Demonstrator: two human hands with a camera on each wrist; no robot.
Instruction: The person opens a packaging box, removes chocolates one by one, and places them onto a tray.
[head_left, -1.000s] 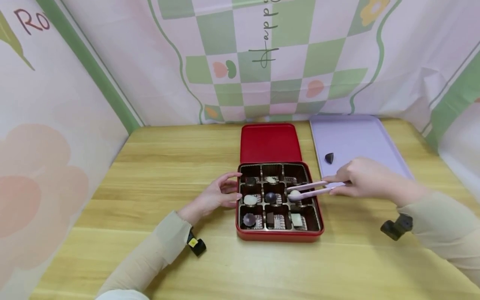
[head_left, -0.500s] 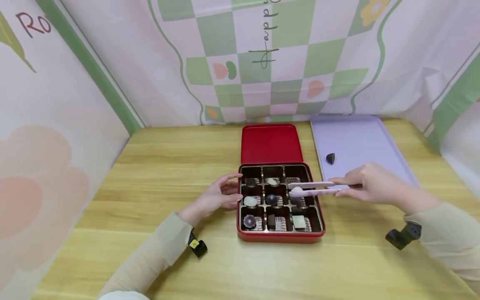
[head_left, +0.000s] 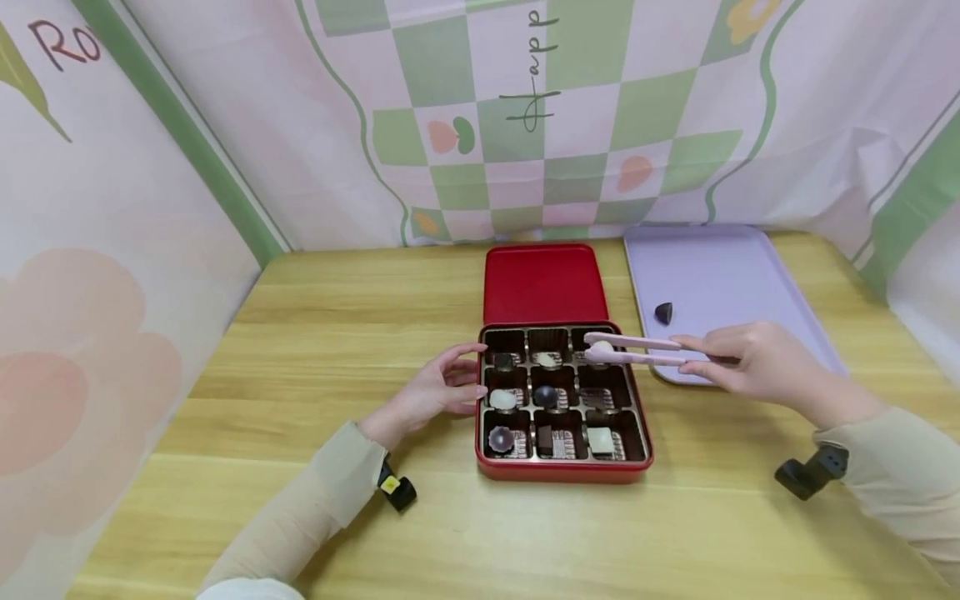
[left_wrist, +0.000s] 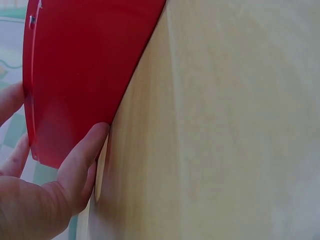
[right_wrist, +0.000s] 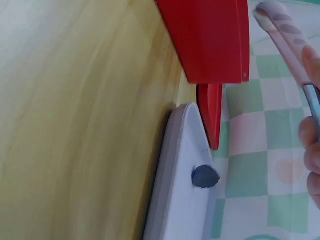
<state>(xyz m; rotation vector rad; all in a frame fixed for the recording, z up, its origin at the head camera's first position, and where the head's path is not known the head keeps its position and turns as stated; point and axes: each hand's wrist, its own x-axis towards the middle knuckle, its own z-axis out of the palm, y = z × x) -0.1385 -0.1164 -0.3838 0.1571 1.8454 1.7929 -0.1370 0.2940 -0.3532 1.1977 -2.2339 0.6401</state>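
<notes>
While your R hand (head_left: 776, 367) is gripping tongs (head_left: 648, 359) pinching a pale choc (head_left: 602, 347) over the tin (head_left: 566, 474), far-R corner, you're risking a slip w/ uneven squeezing. L hand (head_left: 429, 388) is touching tin, fingers apart.

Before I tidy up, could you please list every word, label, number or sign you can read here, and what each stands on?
"Happ", sideways and cut off by the head view's top edge, on the checkered backdrop.
"Ro", then part of another letter, on the wall covering at left.
Red box, lilac tray, pink tongs: no readable text.
Compartment floors: marks too small to read.
</notes>
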